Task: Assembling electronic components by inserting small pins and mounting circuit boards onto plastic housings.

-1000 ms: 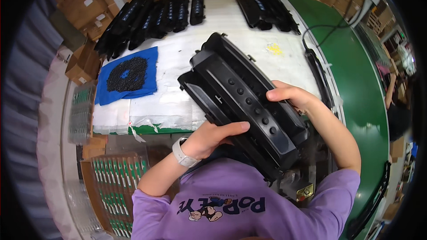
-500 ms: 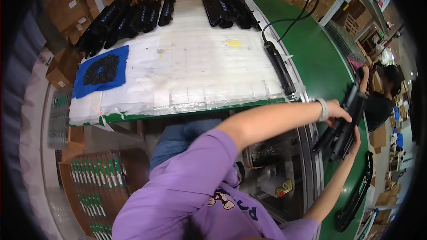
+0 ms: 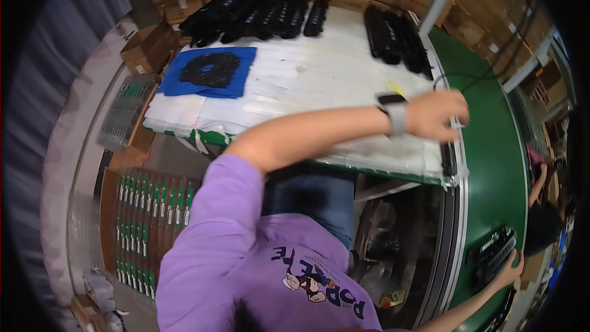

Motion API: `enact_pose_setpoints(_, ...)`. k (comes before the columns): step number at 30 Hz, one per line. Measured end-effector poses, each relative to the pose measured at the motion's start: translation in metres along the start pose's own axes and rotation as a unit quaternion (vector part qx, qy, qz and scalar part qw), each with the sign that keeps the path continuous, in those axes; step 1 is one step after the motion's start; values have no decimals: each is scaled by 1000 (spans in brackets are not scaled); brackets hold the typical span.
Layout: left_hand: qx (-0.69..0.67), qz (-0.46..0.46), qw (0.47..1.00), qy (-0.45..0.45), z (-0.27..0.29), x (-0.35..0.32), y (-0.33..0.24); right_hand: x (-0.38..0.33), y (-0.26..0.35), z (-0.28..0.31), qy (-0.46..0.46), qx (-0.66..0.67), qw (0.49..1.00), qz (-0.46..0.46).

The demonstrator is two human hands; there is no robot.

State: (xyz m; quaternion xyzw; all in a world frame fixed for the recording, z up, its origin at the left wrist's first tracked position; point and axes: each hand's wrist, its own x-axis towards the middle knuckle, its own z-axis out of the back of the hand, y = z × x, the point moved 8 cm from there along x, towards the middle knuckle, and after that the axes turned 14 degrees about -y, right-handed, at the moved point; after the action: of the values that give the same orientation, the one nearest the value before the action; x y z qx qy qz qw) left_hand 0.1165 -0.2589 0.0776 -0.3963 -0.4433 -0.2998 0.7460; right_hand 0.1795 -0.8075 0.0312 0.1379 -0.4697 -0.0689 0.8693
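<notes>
My left hand (image 3: 435, 115), with a dark watch on its wrist, has its fingers curled round the upper part of a black electric screwdriver (image 3: 449, 160). The tool lies along the right edge of the white-covered table, its lower end showing below my hand. Down at the lower right, my right hand (image 3: 510, 272) grips the outer side of a black plastic housing (image 3: 491, 253) over the green conveyor belt. Close by, another long black part (image 3: 501, 313) lies on the belt, partly hidden by my right forearm.
Black housings (image 3: 264, 15) line the table's far left, and more (image 3: 396, 40) its far right. A blue cloth (image 3: 239, 86) bears a heap of small black pieces (image 3: 210, 70). The green belt (image 3: 491, 166) runs along the right; a co-worker (image 3: 544, 227) is beyond it. A box of green-and-white strips (image 3: 110, 209) stands lower left.
My left hand has let go of the black housing and moved up and left onto the screwdriver. My right hand has lowered the housing toward me. The whole view has turned.
</notes>
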Motion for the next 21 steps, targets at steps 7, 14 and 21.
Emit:
enact_pose_setpoints(7,654,95,735,-153,353,-41,59,-53,220,-27,56,263,959,88)
enact_pose_setpoints(14,545,539,638,-76,576,-143,117,-130,469,-41,184,430,843,267)
enact_pose_setpoints(21,489,616,617,19,578,-158,170,-192,592,-52,256,551,740,287)
